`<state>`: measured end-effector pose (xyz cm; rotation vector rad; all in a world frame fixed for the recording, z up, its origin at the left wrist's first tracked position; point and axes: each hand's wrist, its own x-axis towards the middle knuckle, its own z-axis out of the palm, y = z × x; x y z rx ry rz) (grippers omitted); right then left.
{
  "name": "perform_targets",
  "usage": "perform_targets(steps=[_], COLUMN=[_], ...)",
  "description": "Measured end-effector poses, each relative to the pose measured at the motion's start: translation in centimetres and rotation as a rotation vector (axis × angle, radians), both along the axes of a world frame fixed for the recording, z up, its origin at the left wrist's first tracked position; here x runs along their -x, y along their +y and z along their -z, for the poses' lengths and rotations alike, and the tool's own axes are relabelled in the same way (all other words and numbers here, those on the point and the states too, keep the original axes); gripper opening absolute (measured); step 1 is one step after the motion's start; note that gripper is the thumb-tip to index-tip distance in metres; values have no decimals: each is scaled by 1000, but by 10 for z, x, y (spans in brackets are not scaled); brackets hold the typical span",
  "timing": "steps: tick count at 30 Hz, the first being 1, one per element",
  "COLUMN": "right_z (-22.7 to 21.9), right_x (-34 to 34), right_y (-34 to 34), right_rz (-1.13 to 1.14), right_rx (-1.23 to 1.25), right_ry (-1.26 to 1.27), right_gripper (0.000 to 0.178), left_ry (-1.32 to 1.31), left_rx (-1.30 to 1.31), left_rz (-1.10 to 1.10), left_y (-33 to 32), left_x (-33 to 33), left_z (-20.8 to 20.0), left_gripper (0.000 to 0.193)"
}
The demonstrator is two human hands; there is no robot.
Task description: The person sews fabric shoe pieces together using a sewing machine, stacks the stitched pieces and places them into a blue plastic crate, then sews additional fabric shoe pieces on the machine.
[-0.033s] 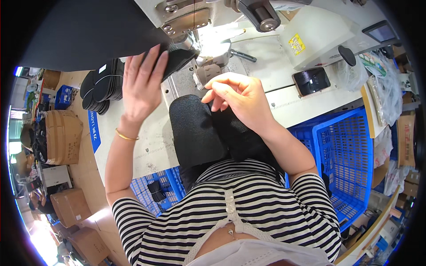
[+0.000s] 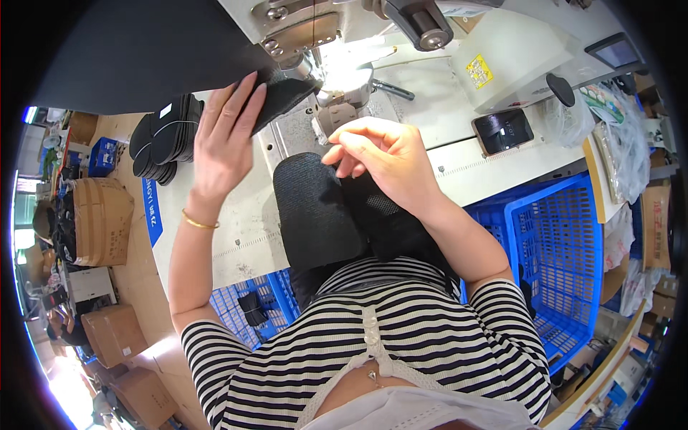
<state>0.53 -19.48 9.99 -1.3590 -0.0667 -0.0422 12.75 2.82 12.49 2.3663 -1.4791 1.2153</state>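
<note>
My left hand (image 2: 228,140) lies with its fingers stretched flat over a black fabric piece (image 2: 283,100); its thumb is hidden. That piece reaches under the sewing machine's needle area (image 2: 315,72), where a bright lamp shines. Close to the front of the needle area is my right hand (image 2: 383,161), its fingers curled and thumb and forefinger pinched together. Whatever they hold, if anything, is too small to make out. Beneath that hand, a black textured pad (image 2: 315,208) with a rounded end rests over my lap and the table edge, beside a black mesh piece (image 2: 380,201).
Bundled black rounded pads (image 2: 168,132) sit on the table at the left. A large dark panel (image 2: 143,50) fills the upper left. A phone (image 2: 504,132) lies at the right, above a blue plastic basket (image 2: 552,258). Cardboard boxes (image 2: 104,222) stand along the left.
My left hand has shifted slightly left, and the black fabric piece under its fingers has turned a little. The right hand has barely moved.
</note>
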Motion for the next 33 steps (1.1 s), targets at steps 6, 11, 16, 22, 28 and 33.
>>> perform_targets(steps=[6, 11, 16, 22, 28, 33], right_z=[4, 9, 10, 7, 5, 1], right_x=[1, -1, -3, -7, -4, 1], right_y=[23, 28, 26, 27, 37, 43], right_rz=[-3, 3, 7, 36, 42, 130], right_rx=[-41, -104, -83, -88, -79, 33], right_ry=[-59, -80, -76, -92, -117, -157], right_gripper=[31, 41, 39, 37, 24, 16], left_ry=[169, 379, 706, 52, -112, 69], left_rx=[-84, -25, 159, -19, 19, -10], left_rz=[40, 85, 207, 98, 111, 43], left_y=[-16, -17, -12, -13, -18, -38], left_x=[58, 58, 23, 0, 39, 65], left_z=[-27, -33, -7, 0, -26, -29], left_gripper=[49, 55, 62, 51, 41, 43])
